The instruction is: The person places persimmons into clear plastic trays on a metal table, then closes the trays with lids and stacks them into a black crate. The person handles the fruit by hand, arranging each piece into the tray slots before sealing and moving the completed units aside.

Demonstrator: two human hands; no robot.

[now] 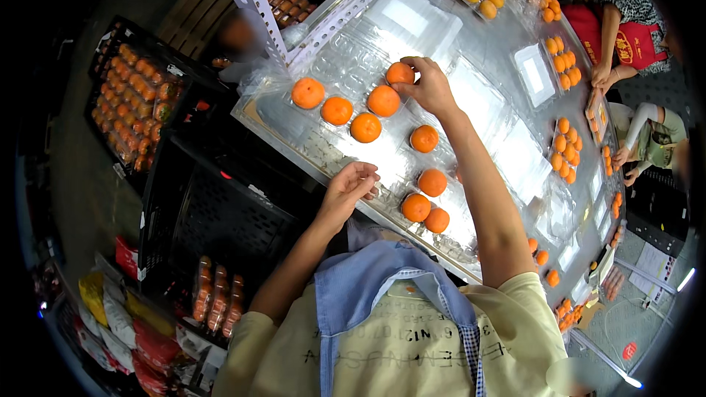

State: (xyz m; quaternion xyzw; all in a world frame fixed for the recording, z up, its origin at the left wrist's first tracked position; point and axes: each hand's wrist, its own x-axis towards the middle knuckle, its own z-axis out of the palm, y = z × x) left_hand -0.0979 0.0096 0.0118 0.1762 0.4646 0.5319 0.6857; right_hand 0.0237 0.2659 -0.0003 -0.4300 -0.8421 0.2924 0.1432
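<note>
My right hand (427,85) is closed around an orange persimmon-like fruit (399,73) at the upper middle of a metal table (287,138). My left hand (352,190) hovers over the table's near edge with fingers curled, and nothing shows in it. Between and around the hands, several more orange fruits (384,101) sit in clear plastic trays (345,60) with moulded hollows. A small group of the fruits (432,182) rests nearer my body, to the right of my left hand. Glare hides some of the tray edges.
A perforated metal post (251,5) rises at the table's far left corner. Black crates (182,176) with packed fruit stand at the left. Along the table's right are packs of fruit (565,149) and clear lids (534,74). Two people, one in a red apron (634,44), work beyond its far edge.
</note>
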